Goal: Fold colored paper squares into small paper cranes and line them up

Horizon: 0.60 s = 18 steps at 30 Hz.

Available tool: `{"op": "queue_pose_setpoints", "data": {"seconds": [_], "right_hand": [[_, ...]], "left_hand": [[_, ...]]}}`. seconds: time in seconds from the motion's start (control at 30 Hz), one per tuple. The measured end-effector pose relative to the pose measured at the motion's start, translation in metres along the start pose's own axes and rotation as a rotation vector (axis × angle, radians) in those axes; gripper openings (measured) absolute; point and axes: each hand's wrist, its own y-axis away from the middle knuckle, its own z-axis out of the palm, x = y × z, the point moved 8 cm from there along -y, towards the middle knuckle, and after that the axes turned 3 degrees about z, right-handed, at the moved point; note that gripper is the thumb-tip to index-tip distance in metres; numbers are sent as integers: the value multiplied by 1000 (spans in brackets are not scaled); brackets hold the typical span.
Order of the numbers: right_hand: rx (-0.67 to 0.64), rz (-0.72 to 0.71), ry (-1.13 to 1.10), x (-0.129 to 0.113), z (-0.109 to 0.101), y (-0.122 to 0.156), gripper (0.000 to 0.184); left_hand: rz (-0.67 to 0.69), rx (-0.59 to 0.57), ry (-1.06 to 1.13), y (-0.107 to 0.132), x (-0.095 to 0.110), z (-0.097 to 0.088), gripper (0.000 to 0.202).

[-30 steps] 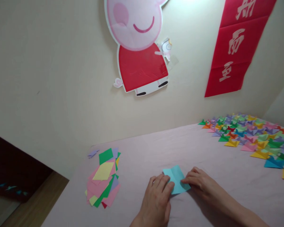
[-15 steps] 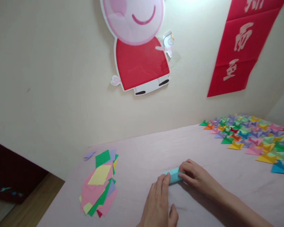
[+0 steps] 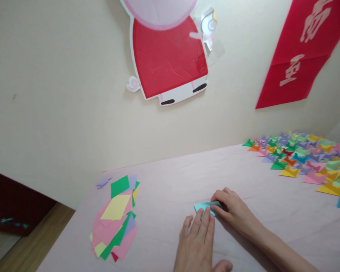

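A folded piece of light-blue paper (image 3: pixel 201 206) lies on the pale table in front of me. My left hand (image 3: pixel 197 238) rests flat with its fingers spread, the fingertips on the paper's near edge. My right hand (image 3: pixel 228 206) pinches the right end of the paper between thumb and fingers. That end of the paper is partly hidden under the right hand.
Loose coloured paper sheets (image 3: pixel 116 223) lie in a pile at the left, with a small purple folded piece (image 3: pixel 103 183) behind them. Many folded paper figures (image 3: pixel 303 155) stand in rows at the right. The table (image 3: pixel 158 181) meets a wall bearing a pig cutout (image 3: pixel 170 60) and a red banner (image 3: pixel 297 68).
My left hand has moved right and spread its fingers over the paper. The paper now looks flatter and its left corner shows. The view has shifted a little downward.
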Motion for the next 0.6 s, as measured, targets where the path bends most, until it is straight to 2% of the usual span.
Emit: {"op": "queue_pose_setpoints", "data": {"seconds": [0.17, 0.4, 0.47, 0.53, 0.57, 0.6], "right_hand": [[-16, -11, 5, -2, 1, -1, 12], [85, 48, -35, 8, 1, 0, 17], [74, 46, -33, 8, 2, 1, 16], [65, 49, -46, 9, 2, 1, 17], [63, 54, -62, 10, 2, 1, 17], [57, 58, -83, 11, 1, 1, 19]], "left_hand": [[-68, -59, 20, 2, 0, 10, 85], [-68, -99, 15, 2, 9, 19, 80], [-74, -58, 42, 1, 9, 12, 82], [-149, 12, 73, -2, -2, -3, 83], [-217, 53, 86, -5, -12, -12, 81], [-341, 80, 94, -6, -26, -20, 75]]}}
